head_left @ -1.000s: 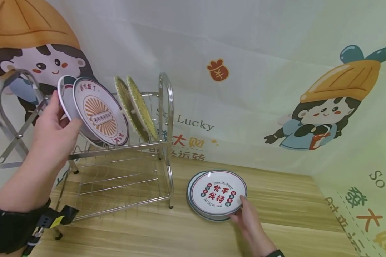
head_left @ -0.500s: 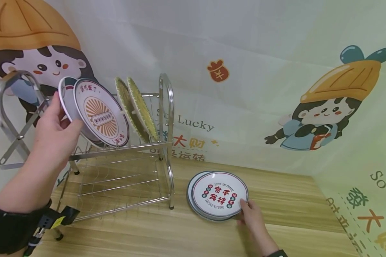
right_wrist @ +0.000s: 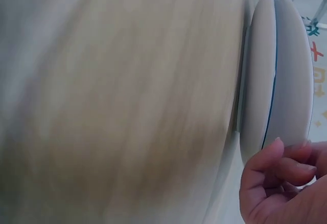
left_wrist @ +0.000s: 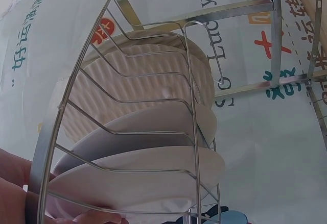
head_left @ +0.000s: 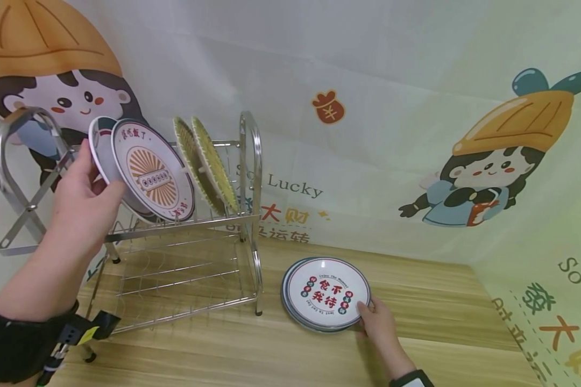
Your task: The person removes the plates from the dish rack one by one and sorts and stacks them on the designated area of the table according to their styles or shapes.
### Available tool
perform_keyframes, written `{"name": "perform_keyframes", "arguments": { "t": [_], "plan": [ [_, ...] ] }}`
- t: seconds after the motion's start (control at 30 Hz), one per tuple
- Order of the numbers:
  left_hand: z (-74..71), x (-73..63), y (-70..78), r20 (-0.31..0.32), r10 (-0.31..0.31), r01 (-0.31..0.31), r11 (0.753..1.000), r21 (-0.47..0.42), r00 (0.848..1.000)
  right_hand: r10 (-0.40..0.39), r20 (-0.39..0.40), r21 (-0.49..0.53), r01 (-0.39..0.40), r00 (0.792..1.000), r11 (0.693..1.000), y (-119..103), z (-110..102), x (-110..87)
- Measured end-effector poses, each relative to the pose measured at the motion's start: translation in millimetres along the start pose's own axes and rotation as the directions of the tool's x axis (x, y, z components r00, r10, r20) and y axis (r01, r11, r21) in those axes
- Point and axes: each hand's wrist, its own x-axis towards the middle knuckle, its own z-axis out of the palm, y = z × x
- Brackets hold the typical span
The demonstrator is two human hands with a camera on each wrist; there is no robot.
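On the upper tier of the metal dish rack [head_left: 184, 226], my left hand [head_left: 82, 196] grips the rim of a white plate [head_left: 103, 153] with a dark green patch. That plate leans upright right behind a plate with an orange sunburst [head_left: 152, 174]. In the left wrist view, the undersides of both plates [left_wrist: 148, 170] show through the wires. My right hand [head_left: 381, 321] pinches the right rim of a white plate with red lettering [head_left: 326, 293]. This plate lies on top of another plate [head_left: 290, 309] on the table. In the right wrist view, the thumb [right_wrist: 273, 155] touches the rim.
Two yellow-green round pieces with scalloped edges [head_left: 215, 161] stand in the rack to the right of the plates. Bare wires form the lower tier [head_left: 179, 269]. Wood-patterned table [head_left: 431, 306] extends right of the stack. A printed cloth [head_left: 382, 161] hangs behind and at the right.
The lettered plate shifted slightly right, then back left and more squarely over the plate beneath, with my right hand on its rim throughout. My left hand keeps its hold with hardly any movement.
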Motion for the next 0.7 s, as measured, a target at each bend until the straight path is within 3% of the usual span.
{"name": "perform_keyframes", "arguments": {
  "t": [0.3, 0.7],
  "plan": [
    [0.0, 0.1, -0.8, 0.004, 0.024, -0.024, 1.0, -0.005, 1.0, -0.011, 0.072, -0.121, 0.02, 0.997, 0.992, 4.4, 3.4, 5.2],
    [-0.5, 0.5, 0.2, 0.006, -0.015, 0.015, 1.0, -0.011, 1.0, 0.05, 0.128, -0.137, -0.033, 0.991, 0.99, 4.2, 2.9, 8.8]
  ]
}}
